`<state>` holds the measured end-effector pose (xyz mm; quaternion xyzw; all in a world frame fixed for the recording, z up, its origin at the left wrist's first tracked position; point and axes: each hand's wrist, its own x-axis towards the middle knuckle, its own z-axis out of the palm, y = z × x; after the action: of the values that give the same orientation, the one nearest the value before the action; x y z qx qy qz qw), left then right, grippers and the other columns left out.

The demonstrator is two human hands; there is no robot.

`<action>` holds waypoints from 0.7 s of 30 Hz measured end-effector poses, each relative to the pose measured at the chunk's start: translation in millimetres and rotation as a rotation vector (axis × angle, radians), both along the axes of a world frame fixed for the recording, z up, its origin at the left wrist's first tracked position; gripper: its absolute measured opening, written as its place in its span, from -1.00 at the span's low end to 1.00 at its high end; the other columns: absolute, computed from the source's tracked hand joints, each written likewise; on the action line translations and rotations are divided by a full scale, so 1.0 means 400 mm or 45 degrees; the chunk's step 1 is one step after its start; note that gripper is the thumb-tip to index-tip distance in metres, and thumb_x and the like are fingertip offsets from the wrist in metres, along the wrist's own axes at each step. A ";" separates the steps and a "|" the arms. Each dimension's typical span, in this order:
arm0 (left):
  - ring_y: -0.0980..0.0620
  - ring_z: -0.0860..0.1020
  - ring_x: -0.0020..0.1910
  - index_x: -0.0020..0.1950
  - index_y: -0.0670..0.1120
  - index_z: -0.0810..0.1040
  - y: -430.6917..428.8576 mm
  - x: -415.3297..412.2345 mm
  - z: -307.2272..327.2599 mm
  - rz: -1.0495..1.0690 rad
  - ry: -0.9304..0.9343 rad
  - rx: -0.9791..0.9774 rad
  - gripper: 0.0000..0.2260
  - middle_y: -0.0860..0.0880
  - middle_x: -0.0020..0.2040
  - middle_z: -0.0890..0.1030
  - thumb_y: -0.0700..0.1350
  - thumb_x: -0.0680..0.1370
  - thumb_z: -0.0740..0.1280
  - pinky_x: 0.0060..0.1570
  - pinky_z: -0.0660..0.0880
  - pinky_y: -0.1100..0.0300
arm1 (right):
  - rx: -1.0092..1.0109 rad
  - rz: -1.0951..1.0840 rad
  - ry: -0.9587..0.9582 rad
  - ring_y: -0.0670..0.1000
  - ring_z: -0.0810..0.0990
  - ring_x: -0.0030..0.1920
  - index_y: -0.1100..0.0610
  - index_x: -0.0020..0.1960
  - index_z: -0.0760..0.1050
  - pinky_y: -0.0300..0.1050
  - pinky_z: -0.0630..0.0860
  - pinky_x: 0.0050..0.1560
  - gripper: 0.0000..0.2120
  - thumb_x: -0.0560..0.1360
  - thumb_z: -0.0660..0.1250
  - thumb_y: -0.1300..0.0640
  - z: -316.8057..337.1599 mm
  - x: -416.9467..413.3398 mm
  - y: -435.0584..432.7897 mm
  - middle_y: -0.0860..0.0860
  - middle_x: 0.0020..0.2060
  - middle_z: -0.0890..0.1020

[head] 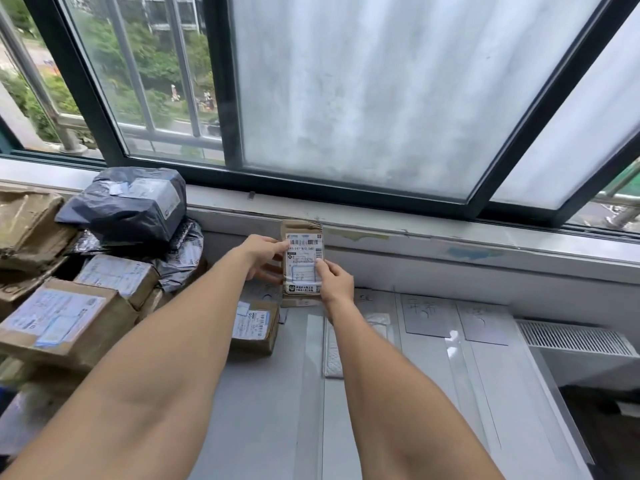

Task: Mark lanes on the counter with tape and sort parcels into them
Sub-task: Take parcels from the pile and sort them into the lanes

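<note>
Head view. Finds lanes already laid out on the grey counter [270,410]: a pale strip of tape [313,341] running front to back near the middle, a second strip [457,358] further right, and handwritten paper labels [427,315] at the far ends. Counts the marking, on this evidence, as largely done.

Finds the sorting barely begun. Sees only one small box [254,327] lying flat in the lane left of the middle strip, plus a white flat item [334,355] just right of that strip, too unclear to name.

Holds a small brown parcel [303,261] upright at the back of the counter, close against the wall [450,275] below the window sill [450,244], label towards the camera. Pinches its upper left edge with the left hand [263,256], thumb on the label, fingers curled behind. Pinches its lower right edge with the right hand [337,282], thumb on the front, fingers tucked behind. Cannot tell whether the bottom edge touches the counter. Looks like reading the label or choosing a lane.

Leaves a sizeable pile unsorted at the left: a black bagged parcel [128,202] on top, cardboard boxes [59,320] beneath and in front. Puts the job, as a guess, early in the sorting.
</note>
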<state>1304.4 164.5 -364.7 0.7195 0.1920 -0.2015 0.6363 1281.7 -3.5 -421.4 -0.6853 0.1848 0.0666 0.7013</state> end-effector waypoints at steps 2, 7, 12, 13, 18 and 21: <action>-0.22 0.67 -0.04 0.20 -0.20 0.55 -0.027 0.001 -0.013 -0.014 0.013 0.019 -0.77 -0.22 0.04 0.67 -0.10 0.60 0.34 -0.31 0.64 -0.05 | -0.015 -0.044 0.005 -0.02 0.67 -0.07 0.12 0.14 0.63 -0.07 0.64 0.01 -0.78 0.53 0.39 0.07 -0.016 -0.009 -0.022 -0.03 -0.10 0.69; -0.22 0.67 -0.04 0.25 -0.18 0.53 -0.109 0.009 -0.051 -0.066 0.015 0.011 -0.75 -0.20 0.03 0.67 -0.13 0.60 0.34 -0.23 0.64 -0.11 | -0.034 -0.177 -0.009 -0.11 0.63 -0.18 0.20 0.18 0.59 -0.27 0.59 -0.21 -0.77 0.53 0.39 0.21 -0.026 -0.026 -0.093 -0.05 -0.16 0.65; -0.21 0.66 -0.06 0.32 -0.20 0.48 -0.198 0.016 -0.067 -0.084 0.009 0.002 -0.71 -0.22 0.04 0.66 -0.15 0.62 0.31 -0.25 0.63 -0.10 | -0.079 -0.235 0.009 -0.03 0.65 -0.13 0.20 0.18 0.59 -0.04 0.66 -0.03 -0.78 0.54 0.38 0.20 -0.030 -0.029 -0.166 0.04 -0.07 0.67; -0.20 0.66 -0.07 0.33 -0.21 0.48 -0.213 0.020 -0.067 -0.094 0.009 0.006 -0.71 -0.21 0.03 0.66 -0.15 0.62 0.31 -0.27 0.63 -0.08 | -0.103 -0.244 0.010 -0.01 0.66 -0.10 0.19 0.18 0.60 0.01 0.65 0.01 -0.78 0.54 0.38 0.19 -0.032 -0.030 -0.178 0.03 -0.07 0.68; -0.13 0.67 -0.19 0.21 -0.20 0.52 -0.273 0.033 -0.070 -0.165 0.034 0.018 -0.81 -0.17 -0.08 0.67 -0.18 0.62 0.30 -0.43 0.61 0.01 | -0.267 -0.285 0.003 -0.10 0.64 -0.14 0.08 0.17 0.60 -0.23 0.59 -0.19 -0.78 0.54 0.39 0.10 -0.045 -0.037 -0.228 -0.06 -0.09 0.67; -0.11 0.67 -0.23 0.15 -0.19 0.52 -0.300 0.033 -0.083 -0.177 0.082 -0.013 -0.86 -0.16 -0.13 0.67 -0.23 0.60 0.32 -0.42 0.63 -0.03 | -0.349 -0.293 0.016 -0.14 0.63 -0.19 0.04 0.18 0.59 -0.24 0.58 -0.21 -0.78 0.54 0.38 0.09 -0.058 -0.049 -0.253 -0.09 -0.11 0.65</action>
<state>1317.6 44.5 -398.0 0.7209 0.1610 -0.2694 0.6180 1262.0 -104.9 -444.4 -0.7484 0.2738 -0.0355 0.6030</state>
